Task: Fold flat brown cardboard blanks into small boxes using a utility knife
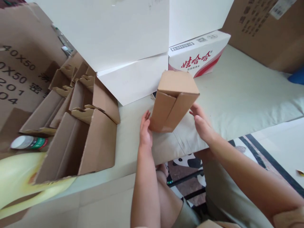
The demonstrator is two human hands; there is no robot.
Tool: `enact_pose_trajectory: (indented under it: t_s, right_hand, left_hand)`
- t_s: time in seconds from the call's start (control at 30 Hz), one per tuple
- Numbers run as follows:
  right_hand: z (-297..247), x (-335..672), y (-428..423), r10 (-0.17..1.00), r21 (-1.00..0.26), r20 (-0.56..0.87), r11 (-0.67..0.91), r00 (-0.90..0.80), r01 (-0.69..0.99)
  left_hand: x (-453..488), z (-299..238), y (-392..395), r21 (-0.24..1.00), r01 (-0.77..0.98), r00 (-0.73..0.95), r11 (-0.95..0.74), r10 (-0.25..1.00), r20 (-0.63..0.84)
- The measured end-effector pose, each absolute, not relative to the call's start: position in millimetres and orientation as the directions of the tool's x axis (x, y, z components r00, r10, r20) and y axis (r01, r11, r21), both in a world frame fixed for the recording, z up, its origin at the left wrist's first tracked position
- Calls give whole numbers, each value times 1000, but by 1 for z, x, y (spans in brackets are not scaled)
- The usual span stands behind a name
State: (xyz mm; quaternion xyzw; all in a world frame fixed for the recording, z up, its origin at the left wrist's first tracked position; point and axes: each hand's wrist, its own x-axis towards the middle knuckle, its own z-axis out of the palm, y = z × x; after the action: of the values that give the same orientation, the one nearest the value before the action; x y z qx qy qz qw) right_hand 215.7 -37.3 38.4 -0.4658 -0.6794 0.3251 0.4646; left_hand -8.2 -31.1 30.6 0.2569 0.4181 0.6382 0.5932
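Observation:
A small brown cardboard box [163, 110] stands on the pale cloth-covered surface in front of me, with its flaps folded closed on top. My left hand [145, 131] is at the box's lower left side, fingers stretched out; whether it touches the cardboard I cannot tell. On the other side my right hand [201, 123] is open, a little apart from the box, thumb and fingers spread. Neither hand is wrapped around anything. Part of a small dark object [154, 94] shows behind the box.
Open cardboard boxes [99, 144] stand to the left, near a white-capped bottle [26, 142] and a pale yellow plastic item [16, 172]. White cartons [133, 79] and a red-lettered white carton [197, 60] line the back. A large brown carton [268, 34] is at the far right.

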Motion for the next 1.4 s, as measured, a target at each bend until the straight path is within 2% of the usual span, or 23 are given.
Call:
enact_pose_trajectory:
  t_s: [0.1,0.23,0.43,0.63,1.03,1.27,1.4]
  right_hand:
    - [39,202,-28,928,-906,295,347,-226,244]
    - [46,182,-22,895,-891,308,390,-322,234]
    - [52,162,-25,839,-813,352,494,-416,308]
    - [57,155,-26,797,-706,423,588,-432,395]
    - [65,155,-31,791,-650,457,610,-408,454]
    - [67,160,-24,804,-652,494,594,-331,471]
    - [63,164,-24,809,-676,518,586,-278,446]
  left_hand:
    - [-8,29,-33,898,-440,-138,-21,989,-45]
    - [-5,31,-36,934,-355,-88,43,993,-79]
    - [-9,37,-33,907,-409,-322,-102,946,-39]
    - [-20,32,-30,915,-403,-299,-33,949,-98]
    - [-25,33,-31,928,-370,-288,50,943,-166]
    - [-23,28,-29,901,-427,-255,-78,966,-37]
    - [-27,26,-28,872,-384,-379,-303,913,150]
